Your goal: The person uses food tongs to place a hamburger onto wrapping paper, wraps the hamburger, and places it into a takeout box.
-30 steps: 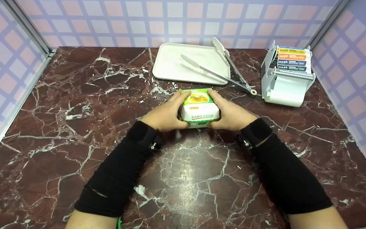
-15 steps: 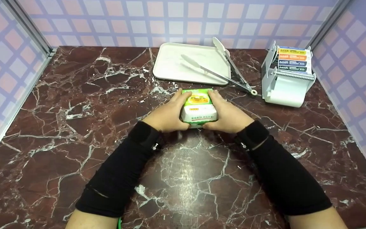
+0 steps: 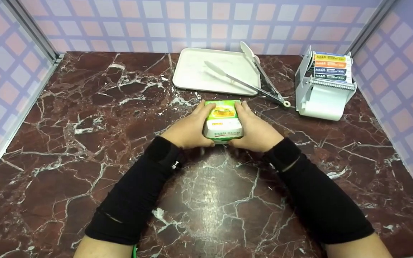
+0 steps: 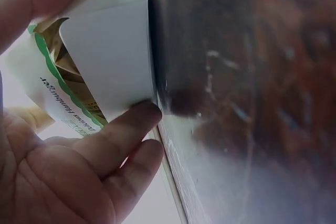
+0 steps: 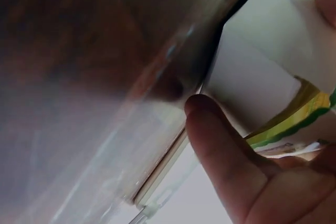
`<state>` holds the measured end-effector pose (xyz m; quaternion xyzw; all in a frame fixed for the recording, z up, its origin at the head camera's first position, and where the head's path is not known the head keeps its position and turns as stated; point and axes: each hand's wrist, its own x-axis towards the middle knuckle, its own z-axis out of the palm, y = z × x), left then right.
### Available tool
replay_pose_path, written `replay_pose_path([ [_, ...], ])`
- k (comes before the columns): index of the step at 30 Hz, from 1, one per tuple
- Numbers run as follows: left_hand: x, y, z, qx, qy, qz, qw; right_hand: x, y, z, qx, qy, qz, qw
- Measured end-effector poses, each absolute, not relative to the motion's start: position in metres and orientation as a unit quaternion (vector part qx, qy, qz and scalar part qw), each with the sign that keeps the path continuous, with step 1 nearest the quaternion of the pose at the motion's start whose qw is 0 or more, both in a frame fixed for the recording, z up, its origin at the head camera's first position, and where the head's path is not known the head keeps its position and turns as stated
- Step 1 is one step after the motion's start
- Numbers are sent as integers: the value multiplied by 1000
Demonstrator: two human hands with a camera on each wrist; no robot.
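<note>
A small green and white hamburger box [image 3: 224,123] sits on the dark red marbled tabletop in the middle of the head view, with an orange picture on its lid. My left hand [image 3: 186,129] grips its left side, thumb at the near corner and fingers along the far side. From the right, my right hand [image 3: 258,129] holds the opposite side the same way. "Delicious Hamburger" is printed on the box [image 4: 105,51] in the left wrist view, and yellowish wrapping shows through a gap in its side. Fingertips of both hands reach down to the box's bottom edge.
Behind the box lies a cream tray [image 3: 192,80]. Spread tongs [image 3: 264,82] rest across its right part, their ring end on the tabletop. At the back right stands a label dispenser [image 3: 324,86] with a white roll. Tiled-pattern walls enclose the back and sides.
My right hand has shifted slightly left, closer in against the box, and the box's right side has come left with it. My left hand stays nearly in place.
</note>
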<state>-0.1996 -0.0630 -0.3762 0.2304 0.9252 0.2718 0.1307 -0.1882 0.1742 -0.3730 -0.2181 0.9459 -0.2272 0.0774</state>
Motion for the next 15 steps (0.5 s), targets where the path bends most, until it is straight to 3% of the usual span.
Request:
replay_pose_path([
  [15,-199,-62,-377,226,925,280,122,-183,172,-371,-177,953,-230,91],
])
